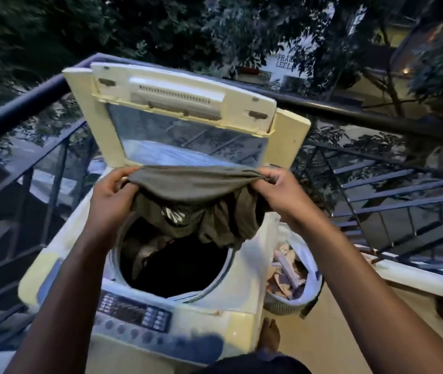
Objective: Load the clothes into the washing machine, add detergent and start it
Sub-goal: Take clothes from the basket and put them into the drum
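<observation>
Over the washing machine's drum opening: an olive-grey garment [188, 195], stretched between two hands and sagging in the middle.
Washing machine [244, 282]: top-loading, cream-coloured, standing against a dark metal railing [20, 109] on a balcony.
Lid [188, 114]: raised upright at the far side of the machine, its clear window facing the person.
Drum [177, 268]: round opening, dark inside; some dark cloth [144, 249] lies against its left inner wall.
Garment: top edge pulled taut above the far rim of the drum; lower folds hang over the drum's far and right rim, with a pale print visible on one fold.
Left hand [109, 193]: above the machine's left rim, fingers curled and pinching the garment's left end.
Right hand [277, 190]: above the machine's right rim, fingers and thumb pinching the garment's right end.
Control panel [134, 314]: along the machine's near edge, with rows of buttons and a dark display.
Laundry basket [293, 276]: on the floor just beside the machine's right side, white-lined, holding patterned brown and pale cloth.
Bare foot [269, 336]: on the tiled floor beside the machine's near right corner.
Beyond the machine: trees and a building wall with partly hidden lettering.
</observation>
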The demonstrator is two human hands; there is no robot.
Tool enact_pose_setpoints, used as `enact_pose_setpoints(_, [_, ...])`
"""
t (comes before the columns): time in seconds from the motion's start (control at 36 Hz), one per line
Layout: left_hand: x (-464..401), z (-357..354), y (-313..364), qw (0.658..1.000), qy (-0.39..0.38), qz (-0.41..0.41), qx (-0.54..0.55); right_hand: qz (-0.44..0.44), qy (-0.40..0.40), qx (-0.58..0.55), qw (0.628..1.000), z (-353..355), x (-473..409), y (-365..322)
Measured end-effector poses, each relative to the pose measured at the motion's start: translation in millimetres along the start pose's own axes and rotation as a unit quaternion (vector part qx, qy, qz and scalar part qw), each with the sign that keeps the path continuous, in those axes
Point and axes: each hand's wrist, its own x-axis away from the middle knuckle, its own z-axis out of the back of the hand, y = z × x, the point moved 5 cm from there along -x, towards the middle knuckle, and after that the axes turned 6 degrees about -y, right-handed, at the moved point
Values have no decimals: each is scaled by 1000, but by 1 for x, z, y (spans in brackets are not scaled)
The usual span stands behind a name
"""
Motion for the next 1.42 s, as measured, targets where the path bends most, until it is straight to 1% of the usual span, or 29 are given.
enact_pose_setpoints(0.17, [-12,31,-6,1000,15,11,0,36,37,-6,999,-34,-26,-22])
enact_pose_setpoints(0.22, [-14,37,-12,1000,6,22,8,47,45,2,998,-45,-32,-26])
enact_pose_setpoints(0.33, [-14,43,-26,999,-4,35,7,47,44,55,996,-73,-41,-16])
enact_pose_setpoints(0.39, [-13,45,-36,999,-3,40,-18,32,36,101,994,-86,-42,-5])
enact_pose_setpoints(0.44, [-7,45,-49,997,-28,63,-45,0,-2,191,982,-97,-39,5])
enact_pose_setpoints(0.5, [0,42,-63,989,-69,104,-78,-49,-91,290,951,-111,-34,23])
enact_pose_setpoints(0.53, [3,41,-71,984,-87,128,-86,-76,-130,318,936,-117,-31,33])
enact_pose_setpoints(0.58, [10,37,-82,978,-112,154,-89,-116,-164,329,923,-122,-25,51])
enact_pose_setpoints(0.67, [20,26,-92,972,-125,180,-85,-136,-156,323,924,-119,-17,69])
enact_pose_setpoints(0.81, [28,2,-95,970,-152,171,-83,-131,-91,292,943,-94,-5,91])
enact_pose_setpoints(0.94, [34,-39,-97,961,-193,177,-92,-130,-17,257,957,-54,17,115])
enact_pose_setpoints(1.03, [41,-77,-93,953,-226,178,-95,-149,28,227,962,-28,33,137])
enact_pose_setpoints(1.14, [48,-137,-91,936,-291,179,-86,-187,80,185,961,10,53,175])
enact_pose_setpoints(1.17, [49,-154,-90,930,-310,176,-88,-200,86,180,959,20,56,185])
enact_pose_setpoints(1.22, [51,-187,-88,922,-337,170,-90,-219,84,205,950,40,62,204])
enact_pose_setpoints(1.33, [49,-254,-89,915,-347,179,-103,-263,72,226,935,81,65,248])
enact_pose_setpoints(1.42, [47,-302,-105,912,-349,185,-111,-282,62,220,932,107,64,282])
